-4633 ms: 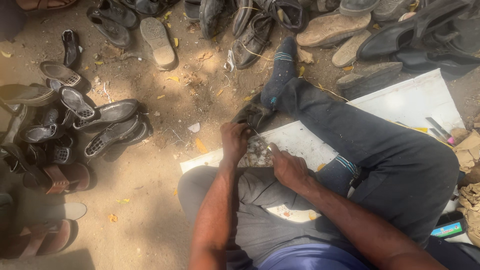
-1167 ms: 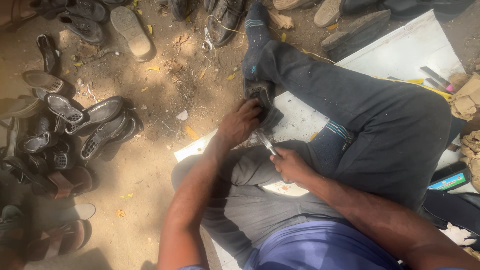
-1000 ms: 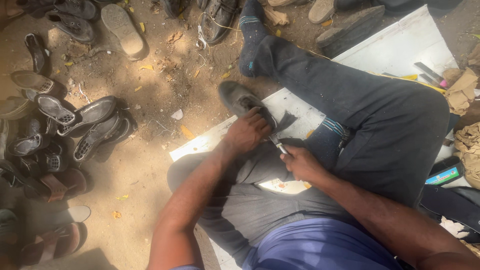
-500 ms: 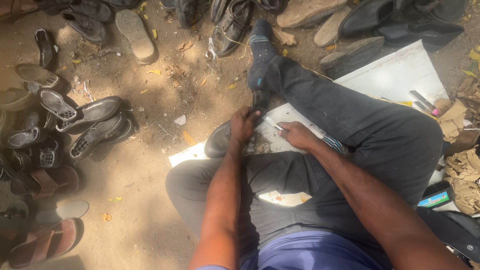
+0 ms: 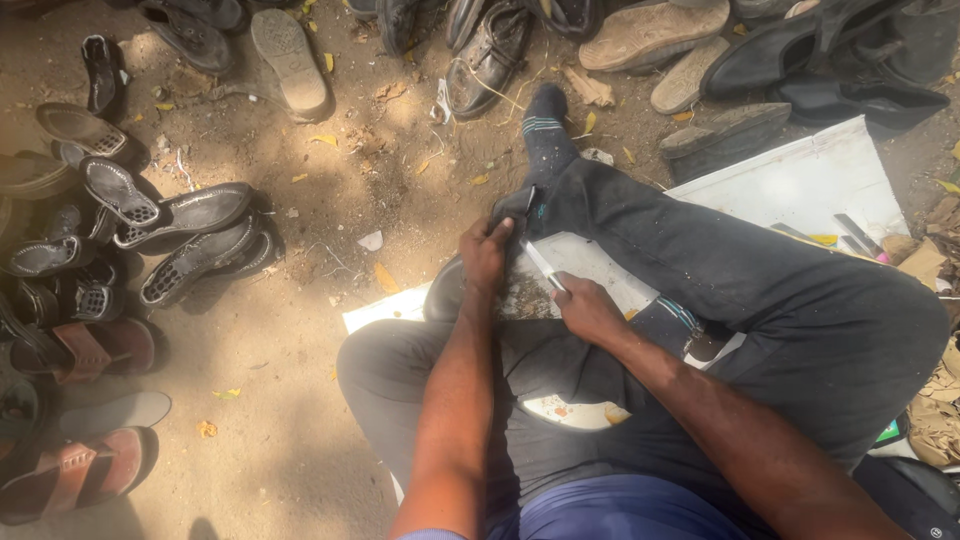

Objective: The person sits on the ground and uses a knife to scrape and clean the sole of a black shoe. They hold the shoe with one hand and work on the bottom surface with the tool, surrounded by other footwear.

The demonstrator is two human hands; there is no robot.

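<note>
The left hand is clamped over a dark shoe, fingers curled down across its top edge and pressing it against the person's lap, so that only the rounded toe pokes out at about eight o'clock from the knuckles. Just beside it, at four o'clock, the right hand is closed in a fist round the handle of a slim knife, whose pale blade slants up toward eleven o'clock and meets the shoe right under the left hand's fingers. The person sits cross-legged in dark trousers on a white board laid on sandy ground, with one leg stretched toward twelve o'clock and ending in a dark sock. How much of the shoe's sole is exposed is hard to tell, since both hands cover the middle of it. Out at nine o'clock, well apart from the hands, lies a heap of black slip-on shoes and brown sandals. Along the top edge, from eleven round to two o'clock, runs a row of worn shoes, some tan, some black. At three o'clock a few small tools rest on the board.
</note>
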